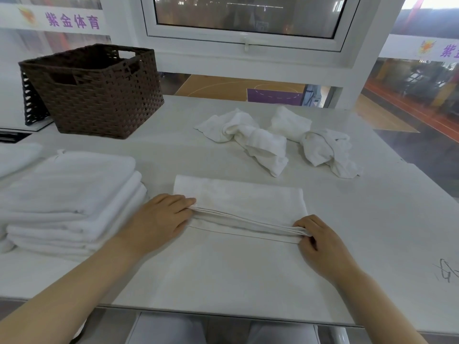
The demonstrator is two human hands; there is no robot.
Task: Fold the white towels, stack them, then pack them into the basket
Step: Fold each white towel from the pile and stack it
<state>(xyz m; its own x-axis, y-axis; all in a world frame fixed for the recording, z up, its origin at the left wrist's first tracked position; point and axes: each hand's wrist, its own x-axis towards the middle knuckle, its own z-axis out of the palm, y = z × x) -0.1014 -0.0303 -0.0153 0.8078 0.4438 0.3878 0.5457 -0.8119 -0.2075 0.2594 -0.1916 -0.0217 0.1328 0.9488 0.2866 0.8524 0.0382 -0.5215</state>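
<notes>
The left hand (161, 217) lies at the left end of a partly folded white towel (238, 202), fingers bent over the stacked hems and gripping them at that corner. The right hand (315, 238) pinches the same layered hems at the right end, fingertips curled round the bundle. Between the two hands the hems run as a taut band of several edges. The folded part of the towel lies flat at 12 o'clock from the hands, its far edge rolled over; a lower layer spreads toward the near table edge at 6 o'clock.

At 9 o'clock from the left hand, just beside it, sits a stack of folded white towels (67, 202), their folded edges facing right. At 1 o'clock, apart from the towel being folded, two crumpled white towels (250, 137) (323, 147) lie side by side, close to touching. At 11 o'clock, well back, a dark brown woven basket (99, 95) stands upright near the table's far edge, open top and handle cutouts visible.

The white table (372, 219) shows bare surface at 3 o'clock of the right hand, with a scribbled mark (444, 271) near the right border, and a bare strip between the basket and the crumpled towels. Behind the table is a white-framed window (246, 38).
</notes>
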